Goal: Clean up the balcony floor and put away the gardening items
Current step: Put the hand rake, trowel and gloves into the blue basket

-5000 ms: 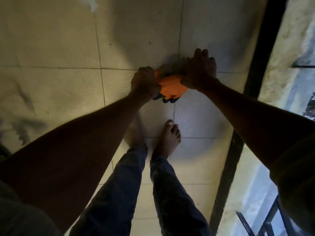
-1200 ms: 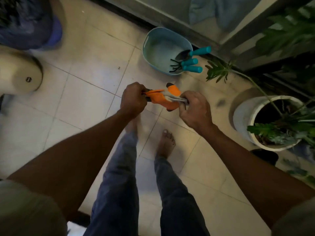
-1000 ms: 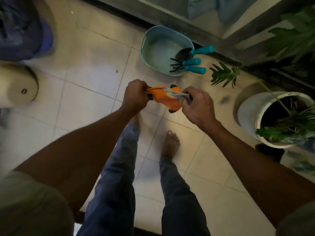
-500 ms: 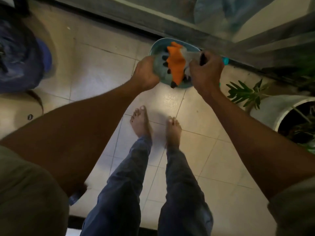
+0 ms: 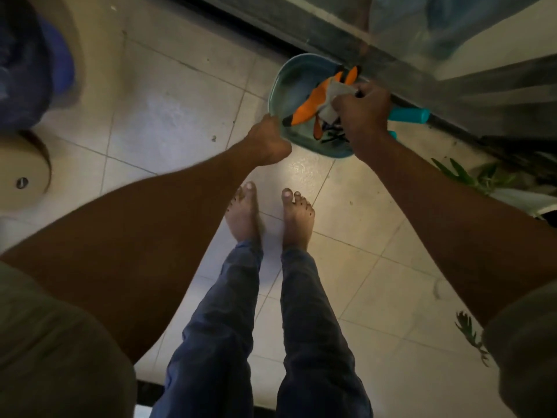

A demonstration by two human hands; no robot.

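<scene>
A teal plastic basin sits on the tiled floor against the sliding-door track. My right hand grips the grey cuffs of the orange gardening gloves, which hang down into the basin. Under that hand lie teal-handled garden tools with black prongs, partly hidden. My left hand is at the basin's near-left rim; its fingers are hidden, so I cannot tell whether they hold the rim.
My bare feet stand on the pale tiles just in front of the basin. A white plant pot with green leaves is at the right edge. A cream round object and a dark blue bundle lie at the left.
I stepped up to the basin. My left hand let go of the gloves and moved to the basin's rim. My right hand lowered the gloves into the basin.
</scene>
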